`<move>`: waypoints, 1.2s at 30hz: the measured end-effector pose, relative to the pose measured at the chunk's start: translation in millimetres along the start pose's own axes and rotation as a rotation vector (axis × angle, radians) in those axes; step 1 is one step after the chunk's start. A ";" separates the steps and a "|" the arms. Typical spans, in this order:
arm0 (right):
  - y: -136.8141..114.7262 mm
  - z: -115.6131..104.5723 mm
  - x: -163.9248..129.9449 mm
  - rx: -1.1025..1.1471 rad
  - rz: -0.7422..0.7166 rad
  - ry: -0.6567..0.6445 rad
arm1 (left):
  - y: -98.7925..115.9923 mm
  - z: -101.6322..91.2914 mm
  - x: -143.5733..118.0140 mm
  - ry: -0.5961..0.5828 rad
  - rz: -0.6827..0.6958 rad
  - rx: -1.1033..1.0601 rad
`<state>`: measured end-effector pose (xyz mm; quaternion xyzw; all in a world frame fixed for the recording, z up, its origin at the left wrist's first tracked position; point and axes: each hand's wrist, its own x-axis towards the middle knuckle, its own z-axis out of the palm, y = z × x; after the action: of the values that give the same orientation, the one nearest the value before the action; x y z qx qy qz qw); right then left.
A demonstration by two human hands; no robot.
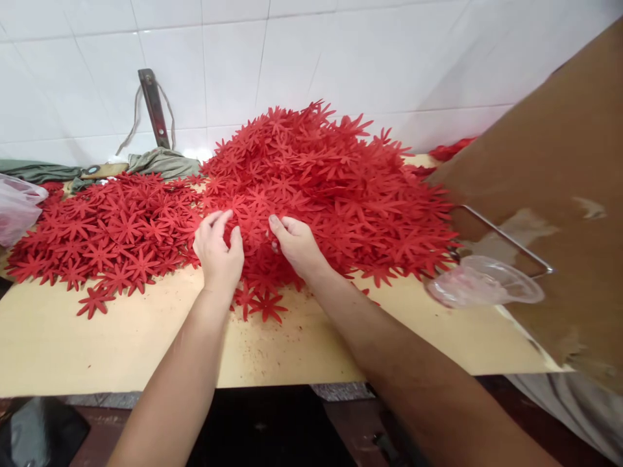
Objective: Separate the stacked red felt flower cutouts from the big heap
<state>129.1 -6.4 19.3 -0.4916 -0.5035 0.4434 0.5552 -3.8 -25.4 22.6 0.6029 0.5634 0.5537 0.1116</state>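
Observation:
A tall heap of red flower-shaped cutouts (311,162), each with several narrow petals, covers the middle of the table. My left hand (217,253) hovers at the front left of this heap, its fingers curved and thumb held apart, with nothing visible between them. Facing it, my right hand (295,245) is at the heap's front with thumb and fingers drawn together. Whether a red cutout is in that pinch is hidden against the red behind. To the left spreads a lower pile of the same cutouts (124,230).
On the right, a clear plastic tub (487,282) lies near a thin metal rod (506,239) beside a leaning brown board (559,181). A dark strip with a cord (154,107) leans on the tiled wall. Green cloth (165,163) and a plastic bag (17,207) are at left.

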 end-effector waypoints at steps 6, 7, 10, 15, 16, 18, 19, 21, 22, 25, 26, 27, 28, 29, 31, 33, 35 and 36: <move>-7.6 -7.0 -6.2 -0.030 -0.057 -0.065 | 18.1 7.2 0.6 -0.322 -0.004 -0.217; -8.6 -7.8 -7.2 -0.049 -0.077 -0.083 | 20.0 8.9 1.5 -0.361 -0.013 -0.224; -12.1 -8.7 -10.1 -0.070 -0.100 -0.129 | 21.3 12.0 6.9 -0.410 -0.054 -0.233; -17.7 -11.6 -14.0 -0.049 -0.015 -0.285 | 12.9 7.9 23.6 -0.284 -0.341 -0.518; -17.8 -13.2 -14.2 -0.052 0.004 -0.311 | 11.1 5.9 26.7 -0.257 -0.404 -0.584; -16.5 -17.2 -13.5 -0.052 0.030 -0.327 | 8.1 1.6 32.0 -0.227 -0.479 -0.668; -15.3 -19.2 -12.7 -0.044 0.043 -0.324 | 6.9 -0.3 34.0 -0.222 -0.491 -0.683; -12.4 -22.6 -10.5 -0.017 0.068 -0.313 | 5.0 -2.6 37.1 -0.212 -0.491 -0.684; -11.1 -23.8 -9.3 0.002 0.077 -0.312 | 3.8 -2.8 38.3 -0.207 -0.485 -0.675; -8.3 -25.5 -6.0 0.052 0.086 -0.327 | -2.2 -0.2 39.9 -0.196 -0.440 -0.588; -7.7 -25.6 -5.1 0.052 0.076 -0.321 | -5.3 1.1 39.7 -0.180 -0.405 -0.528; -7.3 -25.6 -4.2 0.041 0.063 -0.307 | -8.7 2.2 39.0 -0.153 -0.361 -0.457; -7.0 -25.6 -3.4 0.020 0.047 -0.291 | -12.1 3.0 37.7 -0.120 -0.304 -0.376; -6.8 -25.6 -2.5 -0.009 0.028 -0.273 | -15.3 3.3 35.9 -0.084 -0.235 -0.292; -7.0 -25.3 -0.5 -0.077 -0.019 -0.254 | -19.5 2.5 30.9 -0.020 -0.079 -0.140; -8.5 -24.2 1.7 -0.156 -0.065 -0.251 | -19.4 0.4 25.0 0.016 0.065 -0.036; -11.3 -21.5 4.1 -0.254 -0.106 -0.226 | -15.1 -1.6 19.2 -0.013 0.144 -0.021; -13.1 -19.5 5.2 -0.305 -0.121 -0.207 | -12.0 -2.2 16.5 -0.064 0.159 -0.045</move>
<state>149.0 -4.8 32.8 -0.4904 -0.6480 0.3760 0.4452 -16.3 -9.2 23.2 0.6606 0.4972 0.5537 0.0989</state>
